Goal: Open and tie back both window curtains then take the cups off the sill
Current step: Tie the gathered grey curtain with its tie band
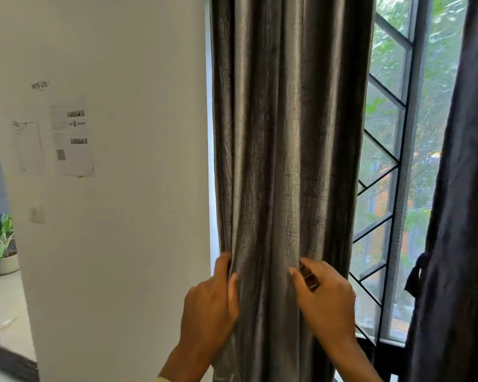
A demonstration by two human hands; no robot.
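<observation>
— Which curtain are they on?

— The grey curtain point(287, 161). It hangs bunched in deep folds at the left side of the window, just beside the white wall point(135, 188).

— And the hands?

— Both are low on it. The left hand point(213, 301) grips the curtain's left edge, thumb lying on the front and fingers point(223, 262) curled round behind the cloth. The right hand point(326, 296) pinches a fold nearer the right edge, thumb pressed on the front and the other fingers tucked into the pleat. The bundle of fabric sits between the two hands.

— What about the other one?

— The dark curtain point(458, 188) hangs at the far right, well apart from the grey one. A dark strip of cloth point(414, 274) dangles at its inner edge; I cannot tell whether it is knotted.

— So the glass is showing?

— Yes, between the two curtains there is a black diagonal grille point(381, 166), with green trees behind it.

— Anything else in the room?

— Printed sheets point(71, 139) and a "WS-05" label point(40, 85) are stuck on the wall, and a potted plant point(3, 244) stands on the floor, far left.
</observation>
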